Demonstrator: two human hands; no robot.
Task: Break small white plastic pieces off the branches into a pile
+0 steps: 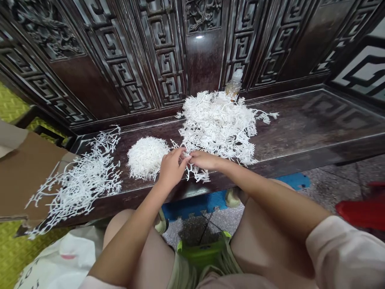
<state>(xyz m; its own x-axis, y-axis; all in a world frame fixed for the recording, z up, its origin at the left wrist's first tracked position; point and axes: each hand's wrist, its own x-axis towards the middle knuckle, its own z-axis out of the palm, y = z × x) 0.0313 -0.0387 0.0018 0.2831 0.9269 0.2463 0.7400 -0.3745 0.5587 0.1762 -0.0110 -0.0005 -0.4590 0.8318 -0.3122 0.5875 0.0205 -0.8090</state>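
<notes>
My left hand and my right hand meet at the bench's front edge, fingers pinched around a white branched plastic sprig. Part of that sprig hangs below my fingers; the rest is hidden by them. Right behind my hands rises a large heap of white branched sprigs with feathery tips. Beside my left hand lies a round pile of small white spiky pieces. Farther left is a loose tangle of mostly bare white stems, partly over the bench's left end.
The dark wooden bench has a carved back panel. A clear bottle with a white cap stands behind the large heap. Cardboard sits at the left, a white bag below it. A red object is at the right.
</notes>
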